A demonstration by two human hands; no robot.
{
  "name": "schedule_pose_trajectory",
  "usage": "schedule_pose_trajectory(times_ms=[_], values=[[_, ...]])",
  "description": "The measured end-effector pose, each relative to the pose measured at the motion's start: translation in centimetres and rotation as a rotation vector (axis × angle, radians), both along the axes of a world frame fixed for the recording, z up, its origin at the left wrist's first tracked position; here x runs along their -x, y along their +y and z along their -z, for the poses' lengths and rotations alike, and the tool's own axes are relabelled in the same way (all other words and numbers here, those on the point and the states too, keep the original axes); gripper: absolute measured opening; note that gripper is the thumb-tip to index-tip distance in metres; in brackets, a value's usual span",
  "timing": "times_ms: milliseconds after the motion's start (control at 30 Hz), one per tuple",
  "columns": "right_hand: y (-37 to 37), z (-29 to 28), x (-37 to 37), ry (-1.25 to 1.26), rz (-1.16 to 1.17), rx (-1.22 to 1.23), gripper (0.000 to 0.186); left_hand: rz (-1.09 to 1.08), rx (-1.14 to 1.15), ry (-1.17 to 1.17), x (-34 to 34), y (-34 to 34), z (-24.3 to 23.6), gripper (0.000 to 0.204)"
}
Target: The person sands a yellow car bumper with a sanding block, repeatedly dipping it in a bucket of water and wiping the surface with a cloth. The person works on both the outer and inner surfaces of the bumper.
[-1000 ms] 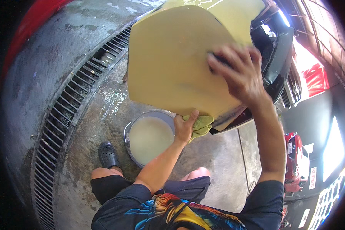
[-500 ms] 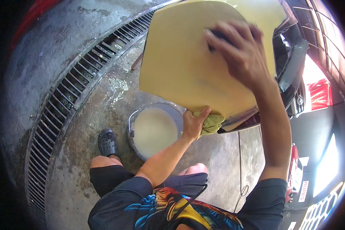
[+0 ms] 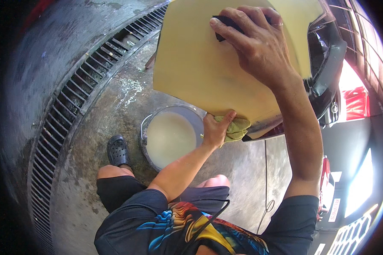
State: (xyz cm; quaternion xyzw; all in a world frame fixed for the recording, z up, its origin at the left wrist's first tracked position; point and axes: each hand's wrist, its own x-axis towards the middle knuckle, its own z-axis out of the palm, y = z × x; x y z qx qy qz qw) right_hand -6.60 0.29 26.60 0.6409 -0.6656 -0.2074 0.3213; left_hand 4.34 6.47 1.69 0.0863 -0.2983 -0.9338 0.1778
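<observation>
Sanding in progress: right hand [image 3: 259, 46] presses a dark pad [image 3: 225, 26] on the yellow panel [image 3: 200, 72], left hand [image 3: 215, 129] clutching a rag [image 3: 236, 128], finish undone.

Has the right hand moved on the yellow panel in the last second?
Yes. The right hand slid up the yellow panel, farther from its lower edge.

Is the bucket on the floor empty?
No, the bucket is nearly full of a milky, cream-coloured liquid.
</observation>
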Motion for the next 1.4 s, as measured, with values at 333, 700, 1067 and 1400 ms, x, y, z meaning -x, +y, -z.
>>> schedule_pose_trajectory(times_ms=[333, 700, 1067, 1400], values=[[12.9, 3.1, -5.2, -0.106, 0.112, -0.045, 0.054, -0.055, 0.012, 0.011, 0.5, 0.0, 0.0, 0.041], [9.9, 4.2, -5.5, -0.079, 0.132, -0.058, 0.052, -0.044, 0.046, 0.01, 0.2, 0.2, 0.2, 0.039], [1.5, 5.4, -1.6, -0.028, 0.034, -0.065, 0.048, -0.114, 0.043, -0.05, 0.1, 1.1, -0.1, 0.041], [11.9, 5.9, -6.6, -0.148, 0.1, -0.06, 0.045, -0.084, 0.011, 0.077, 0.4, 0.5, 0.5, 0.043]])
